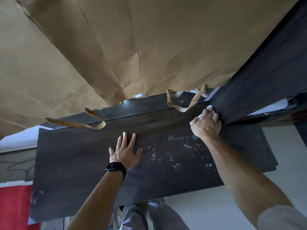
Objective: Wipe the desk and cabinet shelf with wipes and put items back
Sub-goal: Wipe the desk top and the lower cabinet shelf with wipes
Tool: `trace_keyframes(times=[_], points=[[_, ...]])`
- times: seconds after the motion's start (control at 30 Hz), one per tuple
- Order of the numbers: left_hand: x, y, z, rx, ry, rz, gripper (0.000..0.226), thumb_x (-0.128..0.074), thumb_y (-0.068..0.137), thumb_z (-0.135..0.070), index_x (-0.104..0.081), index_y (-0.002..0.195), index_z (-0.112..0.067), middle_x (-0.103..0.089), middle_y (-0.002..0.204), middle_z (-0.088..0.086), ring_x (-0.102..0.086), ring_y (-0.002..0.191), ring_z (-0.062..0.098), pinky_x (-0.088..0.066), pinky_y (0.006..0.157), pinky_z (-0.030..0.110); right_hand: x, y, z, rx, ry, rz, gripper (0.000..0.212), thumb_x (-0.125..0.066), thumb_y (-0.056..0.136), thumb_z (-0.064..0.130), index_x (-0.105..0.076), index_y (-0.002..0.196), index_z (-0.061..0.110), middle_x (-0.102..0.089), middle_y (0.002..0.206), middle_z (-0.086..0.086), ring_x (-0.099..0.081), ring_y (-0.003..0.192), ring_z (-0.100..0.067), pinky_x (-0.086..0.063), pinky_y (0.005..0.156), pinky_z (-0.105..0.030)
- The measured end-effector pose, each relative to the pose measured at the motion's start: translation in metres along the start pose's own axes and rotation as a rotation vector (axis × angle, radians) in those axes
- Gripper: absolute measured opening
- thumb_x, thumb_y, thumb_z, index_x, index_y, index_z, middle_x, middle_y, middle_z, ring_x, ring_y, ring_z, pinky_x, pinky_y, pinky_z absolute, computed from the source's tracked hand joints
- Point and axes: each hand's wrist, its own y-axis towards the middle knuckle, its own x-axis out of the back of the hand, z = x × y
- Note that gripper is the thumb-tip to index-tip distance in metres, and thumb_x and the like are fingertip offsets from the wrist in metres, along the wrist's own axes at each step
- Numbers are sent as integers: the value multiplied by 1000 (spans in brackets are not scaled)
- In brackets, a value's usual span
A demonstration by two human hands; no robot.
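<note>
A dark wood desk fills the middle of the view, with wet droplets shining on its right half. My right hand grips a white wipe at the desk's far right corner, against a dark vertical cabinet panel. The wipe shows only at its edges around my fingers. My left hand rests flat on the desk's middle with fingers spread, holding nothing; a black watch sits on that wrist.
A large brown paper bag with flat handles overhangs the desk's back edge and covers the upper view. A red object lies at the lower left. Cables trail on the floor at left. My legs show below the desk's front edge.
</note>
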Motion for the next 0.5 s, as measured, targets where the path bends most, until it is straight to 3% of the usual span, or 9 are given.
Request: trace_keyframes(times=[0.13, 0.27, 0.37, 0.5], points=[[-2, 0, 1, -13, 0, -8, 73, -26, 97, -68, 9, 156, -45, 20, 166, -6, 11, 155, 21, -12, 120, 60, -27, -51, -20, -55, 47, -45, 61, -39, 93, 39, -32, 144, 5, -24, 157, -9, -29, 134, -30, -40, 98, -48], [-8, -1, 3, -19, -8, -35, 74, -27, 97, -68, 10, 156, -44, 20, 166, -6, 11, 155, 21, -13, 119, 60, -52, -93, -49, -23, -11, -81, 66, -31, 94, 42, -31, 148, 3, -29, 157, -13, -35, 134, -30, -36, 103, -51], [-10, 0, 3, -23, -23, -56, 72, -26, 97, -68, 9, 156, -45, 18, 167, -6, 11, 155, 21, -13, 119, 60, -59, -96, -54, 13, -60, -91, 69, -26, 96, 46, -30, 149, 4, -27, 159, -13, -19, 146, -29, -20, 113, -57], [-12, 0, 5, -14, -30, -70, 71, -25, 97, -68, 8, 156, -46, 16, 167, -7, 9, 155, 20, -14, 119, 60, -48, -55, -27, 136, -27, -79, 68, -16, 98, 43, -23, 151, 2, -20, 161, -13, -9, 151, -24, -16, 119, -53]])
